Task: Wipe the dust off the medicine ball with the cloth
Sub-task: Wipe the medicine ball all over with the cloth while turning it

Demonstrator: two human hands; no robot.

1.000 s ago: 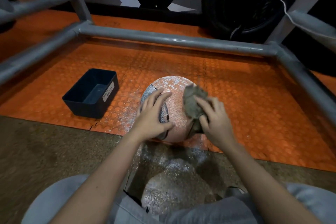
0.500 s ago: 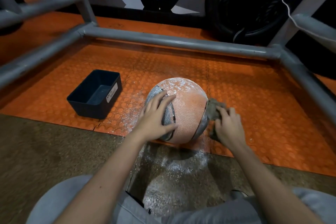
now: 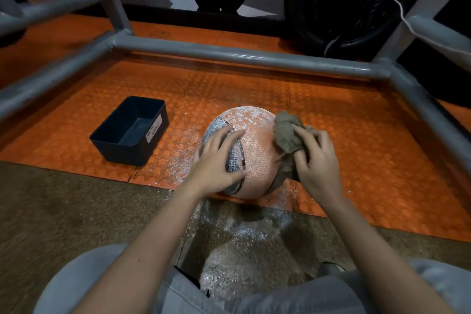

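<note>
Left hand [image 3: 216, 160] rests spread fingers [image 3: 224, 132] on the dusty medicine ball [image 3: 254, 150]; right hand [image 3: 317, 160] fingers [image 3: 302, 132] curl round the cloth [image 3: 285, 132] against its right side.

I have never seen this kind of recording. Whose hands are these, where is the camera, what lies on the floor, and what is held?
No machine here: a person works bare-handed, filmed by one camera worn on the head, looking down. The medicine ball sits on the orange studded mat, inside a grey metal frame. The left hand rests open on the ball. The right hand grips a crumpled cloth against the ball's right side. The ball's top carries white dust. An open black bin stands to the left, apart from the ball.
</note>
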